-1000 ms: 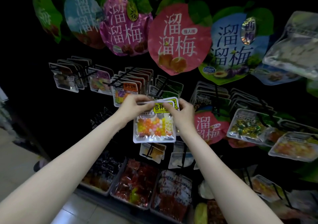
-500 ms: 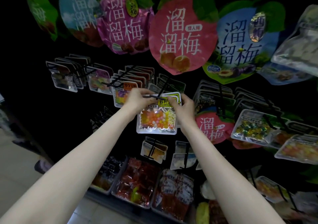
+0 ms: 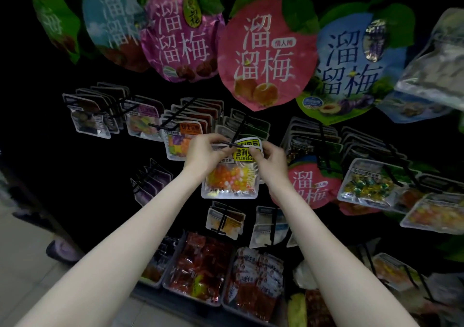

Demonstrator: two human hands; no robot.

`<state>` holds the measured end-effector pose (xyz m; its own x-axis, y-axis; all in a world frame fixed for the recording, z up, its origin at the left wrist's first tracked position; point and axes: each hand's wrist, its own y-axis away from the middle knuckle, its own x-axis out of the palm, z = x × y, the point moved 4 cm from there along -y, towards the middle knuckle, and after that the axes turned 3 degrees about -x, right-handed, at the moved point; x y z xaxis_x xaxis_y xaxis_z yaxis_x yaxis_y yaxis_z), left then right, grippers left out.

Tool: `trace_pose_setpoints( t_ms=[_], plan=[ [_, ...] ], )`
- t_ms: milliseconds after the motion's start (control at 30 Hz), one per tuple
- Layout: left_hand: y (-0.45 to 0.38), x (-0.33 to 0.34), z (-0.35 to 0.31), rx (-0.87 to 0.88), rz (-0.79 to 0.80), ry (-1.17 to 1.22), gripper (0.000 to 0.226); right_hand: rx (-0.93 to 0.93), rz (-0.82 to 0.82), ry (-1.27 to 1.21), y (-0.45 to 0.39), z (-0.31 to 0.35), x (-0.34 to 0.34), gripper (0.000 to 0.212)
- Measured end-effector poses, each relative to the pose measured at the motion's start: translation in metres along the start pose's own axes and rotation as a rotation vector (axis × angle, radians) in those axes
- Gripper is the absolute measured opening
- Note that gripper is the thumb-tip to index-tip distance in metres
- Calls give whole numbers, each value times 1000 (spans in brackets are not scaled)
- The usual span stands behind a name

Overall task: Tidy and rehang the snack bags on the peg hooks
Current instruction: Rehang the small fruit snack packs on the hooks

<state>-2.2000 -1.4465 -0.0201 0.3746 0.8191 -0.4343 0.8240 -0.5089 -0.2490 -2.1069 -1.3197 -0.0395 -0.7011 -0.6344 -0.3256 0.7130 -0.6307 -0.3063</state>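
at the peg hook (image 3: 237, 135) tip, both hands' fingers pinch the candy bag (image 3: 229, 176) header, left hand (image 3: 204, 154) and right hand (image 3: 270, 159).

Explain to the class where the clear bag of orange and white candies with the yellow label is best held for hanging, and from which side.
Hold the candy bag by its flat top header, one corner per hand, from the front, as the left hand and right hand do. The full pouch hangs below and the peg hook meets the header's middle.
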Motion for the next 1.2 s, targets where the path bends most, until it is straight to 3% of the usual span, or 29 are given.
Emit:
trace_pose_setpoints(
  t_ms=[167,300,400,533,633,833,1033,1200],
  plan=[
    [-2,1,-5,63,-16,-83,21,2,-9,52,-1,0,1,26],
    [-3,-6,3,-46,179,151,16,-71,31,152,0,7,5,25],
    [-7,-9,11,-109,251,154,12,-116,35,196,3,10,6,22],
    [-14,-5,20,-178,256,111,20,-153,71,228,9,10,-1,28],
    [-14,0,15,-133,180,142,15,-171,122,280,10,10,-9,31],
    [-22,9,9,-74,74,15,13,-170,27,285,8,8,-17,25],
    [-20,9,10,-317,176,260,27,-213,51,355,9,8,-16,26],
    [-19,11,13,-398,187,317,27,-285,40,524,15,15,-16,31]
  ],
)
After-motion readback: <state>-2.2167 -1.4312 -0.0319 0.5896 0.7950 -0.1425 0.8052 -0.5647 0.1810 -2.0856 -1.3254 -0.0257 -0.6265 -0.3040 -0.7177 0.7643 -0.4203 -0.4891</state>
